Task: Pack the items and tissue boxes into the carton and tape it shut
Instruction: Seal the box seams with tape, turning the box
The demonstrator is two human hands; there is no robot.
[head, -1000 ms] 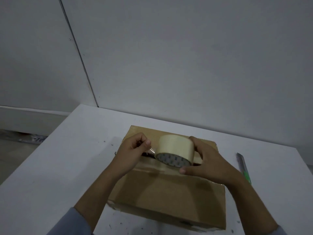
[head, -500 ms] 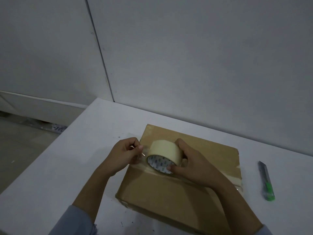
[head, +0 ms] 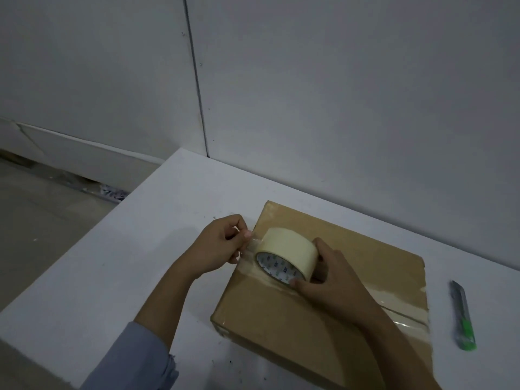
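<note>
A brown carton [head: 284, 319] lies on the white table [head: 118, 271] with its flaps closed; a strip of clear tape runs along its middle seam toward the right edge. A cream tape roll [head: 287, 250] stands on edge on the carton's left end. My right hand [head: 334, 280] grips the roll from the right side. My left hand [head: 222, 243], just off the carton's left edge, pinches the loose end of the tape [head: 254, 243] pulled from the roll. The carton's contents are hidden.
A grey and green utility knife [head: 463, 319] lies on the table right of the carton. A grey wall rises directly behind the table. The table's left edge drops to the floor [head: 36, 220].
The roll and both hands have moved left along the carton's seam to its left end. My left hand now sits past the carton's left edge with the tape end.
</note>
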